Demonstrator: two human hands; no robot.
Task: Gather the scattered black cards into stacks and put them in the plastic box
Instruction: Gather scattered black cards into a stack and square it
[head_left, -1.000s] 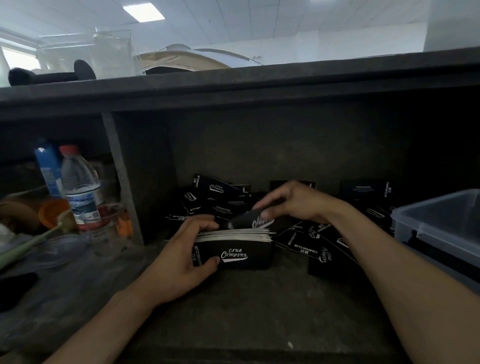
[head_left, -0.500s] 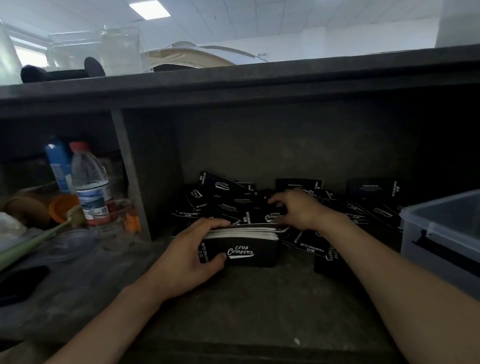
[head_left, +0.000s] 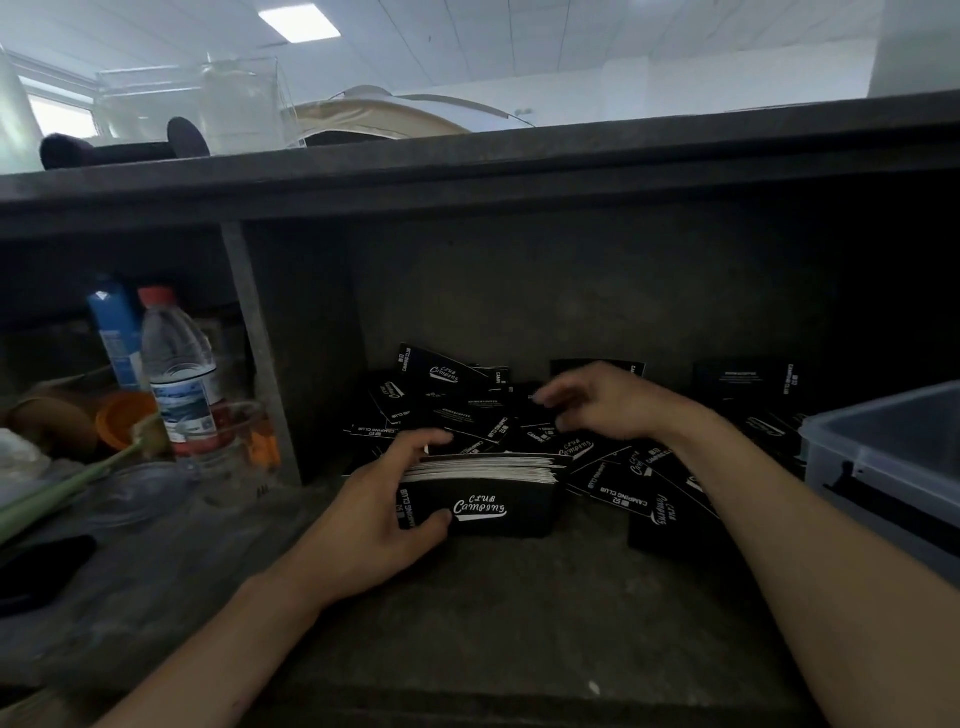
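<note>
In the counter recess, gathering is under way: the left hand is gripping the upright stack, fingers clamped on its end. The right hand is hovering over the scattered black cards, fingers curled; whether they are pinching a card cannot be told. Next move, likely: squaring a loose card onto the stack. The plastic box is standing at right.

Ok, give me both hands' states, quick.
Left hand: holding the stack of black cards.
Right hand: over the scattered cards, fingers curled; grip cannot be told.
</note>
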